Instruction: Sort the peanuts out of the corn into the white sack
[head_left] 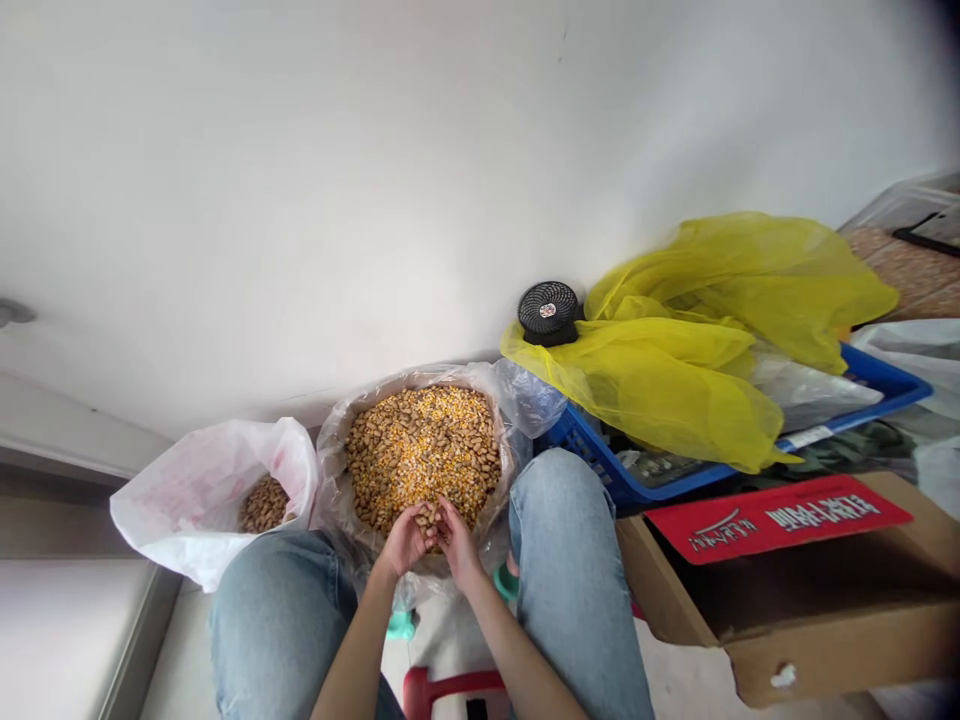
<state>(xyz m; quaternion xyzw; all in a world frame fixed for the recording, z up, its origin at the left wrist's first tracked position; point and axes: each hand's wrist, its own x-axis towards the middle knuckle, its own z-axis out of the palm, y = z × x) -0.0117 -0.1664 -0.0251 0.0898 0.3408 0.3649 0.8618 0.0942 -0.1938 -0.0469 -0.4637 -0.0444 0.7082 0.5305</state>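
A clear plastic bag (330, 470) stands between my knees, filled with yellow corn kernels (442, 450) mixed with small brown peanut-like pieces (375, 470). My left hand (405, 540) and my right hand (457, 545) meet at the near rim of the bag, fingers curled inward. A small clump of brown pieces (428, 518) sits between their fingertips. To the left, a white plastic bag (202, 510) holds only brown pieces (264, 505), and nothing covers them.
A blue plastic basket (592, 455) under a yellow sheer cloth (675, 360) stands to the right, with a small black fan (548, 312) on top. Further right is a cardboard box (787, 590) with a red card. A red stool (450, 690) lies beneath my jeans-clad knees.
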